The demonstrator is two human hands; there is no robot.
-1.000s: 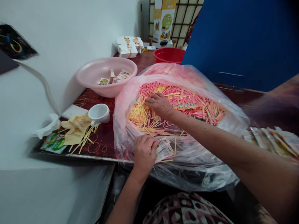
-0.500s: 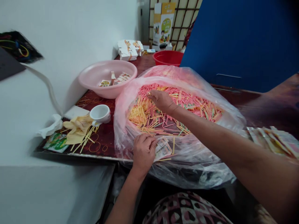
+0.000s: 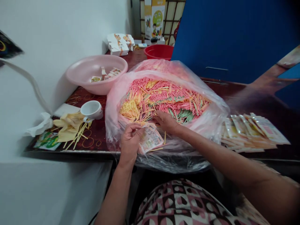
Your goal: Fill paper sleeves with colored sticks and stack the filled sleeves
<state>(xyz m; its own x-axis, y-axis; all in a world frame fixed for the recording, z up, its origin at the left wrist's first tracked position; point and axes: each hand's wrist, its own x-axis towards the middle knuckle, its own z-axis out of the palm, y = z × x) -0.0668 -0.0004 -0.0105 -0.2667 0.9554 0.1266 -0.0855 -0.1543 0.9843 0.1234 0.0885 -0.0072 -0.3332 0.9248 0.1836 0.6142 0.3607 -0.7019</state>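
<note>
Your left hand pinches the packet; your right hand lies among the sticks, its grip unclear; tilting the packet may spill them.

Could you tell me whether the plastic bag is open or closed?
Open: the plastic bag gapes wide, coloured sticks lie exposed, the right hand touches them; the left hand holds a packet.

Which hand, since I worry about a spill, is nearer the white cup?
Left. The left hand holds a printed packet at the near edge of the bag, right of the white cup. The right hand rests on the coloured sticks, farther to the right.
</note>
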